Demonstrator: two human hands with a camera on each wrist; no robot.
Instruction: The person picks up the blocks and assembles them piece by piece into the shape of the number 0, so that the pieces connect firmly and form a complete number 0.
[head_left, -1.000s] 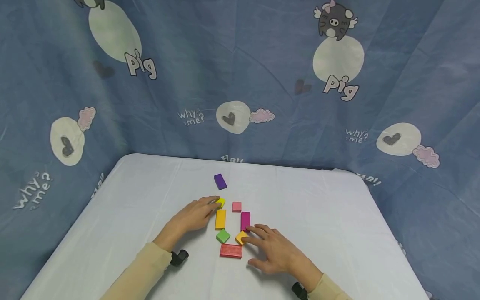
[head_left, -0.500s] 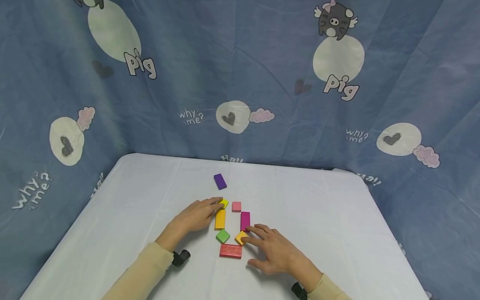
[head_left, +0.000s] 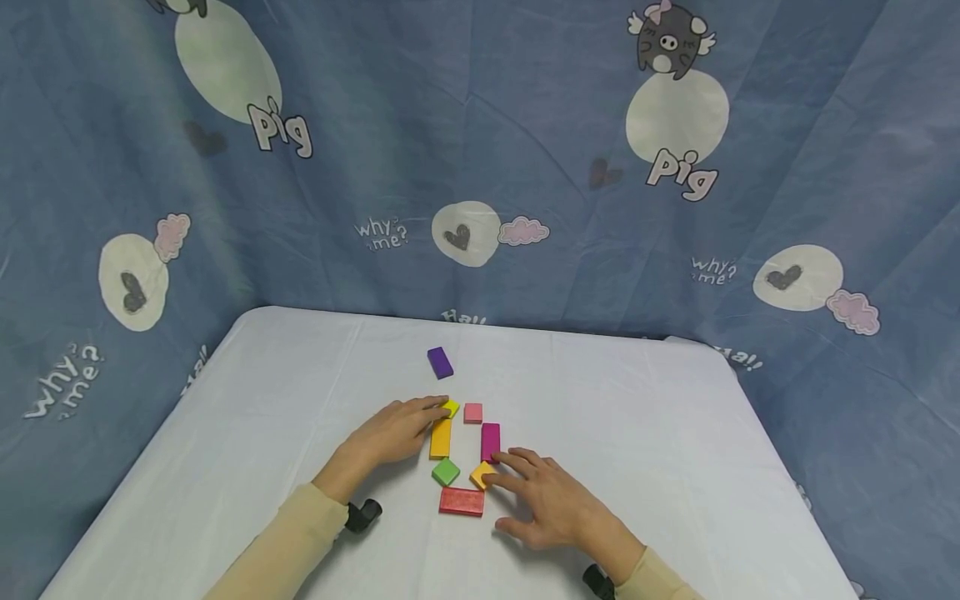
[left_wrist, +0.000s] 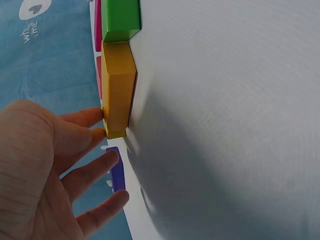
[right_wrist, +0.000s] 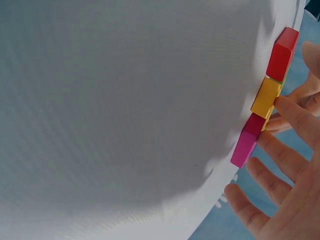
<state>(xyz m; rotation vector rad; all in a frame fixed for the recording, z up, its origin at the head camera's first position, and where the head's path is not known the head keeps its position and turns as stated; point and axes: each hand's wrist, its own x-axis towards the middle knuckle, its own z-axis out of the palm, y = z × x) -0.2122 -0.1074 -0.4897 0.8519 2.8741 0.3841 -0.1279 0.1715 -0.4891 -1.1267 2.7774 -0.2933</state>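
My left hand [head_left: 393, 432] reaches from the left, its fingertips on a small yellow block [head_left: 452, 407] at the top end of a long orange-yellow block [head_left: 440, 440]. In the left wrist view the fingers [left_wrist: 82, 118] are spread, and the thumb is not on the block. My right hand [head_left: 551, 502] lies at the right side, fingers spread; the index finger touches a small orange-yellow block [right_wrist: 266, 96] and another finger touches the magenta block [head_left: 491, 442]. Between the hands, a green block [head_left: 446, 472] and a red block [head_left: 461, 502] form the near end of an outline.
A pink block [head_left: 472, 413] sits to the right of the yellow one, with a gap between. Farther back, a purple block [head_left: 440, 363] lies alone, slightly turned. The white-covered table [head_left: 637, 417] ends at a blue patterned curtain [head_left: 555, 275].
My left hand has shifted slightly right and nearer, and the small yellow block has slid with its fingertips toward the pink block. The right hand has stayed in place.
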